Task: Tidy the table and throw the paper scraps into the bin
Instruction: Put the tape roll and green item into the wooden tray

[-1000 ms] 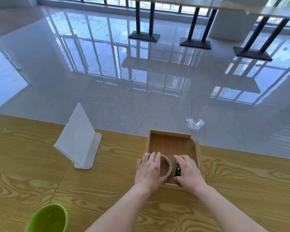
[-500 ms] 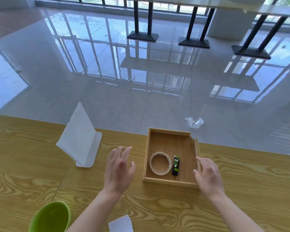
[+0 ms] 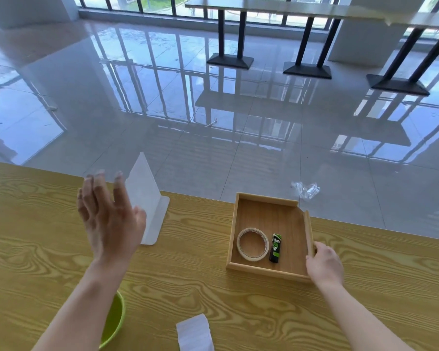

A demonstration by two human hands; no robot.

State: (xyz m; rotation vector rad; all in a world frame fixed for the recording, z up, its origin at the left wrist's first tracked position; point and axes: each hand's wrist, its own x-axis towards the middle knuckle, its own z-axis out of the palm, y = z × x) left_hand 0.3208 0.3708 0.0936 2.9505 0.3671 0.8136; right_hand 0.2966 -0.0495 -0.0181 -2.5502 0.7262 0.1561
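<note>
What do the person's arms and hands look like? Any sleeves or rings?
Both forearms are bare, with no sleeves in view. The left hand and the right hand show no gloves, rings, watch or bracelets. The left hand's fingertips look blurred.

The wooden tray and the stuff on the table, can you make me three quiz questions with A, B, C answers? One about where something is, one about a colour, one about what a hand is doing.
1. Where is the tape roll?
A. in the wooden tray
B. on the floor
C. in the bowl

2. What colour is the bowl?
A. red
B. green
C. blue

3. What is the left hand doing?
A. squeezing the tape
B. holding paper
C. open, holding nothing

Answers:
1 A: the roll lies flat inside the tray, beside a small black and green item.
2 B: its rim shows bright green.
3 C: the fingers are spread in the air, empty.
</note>
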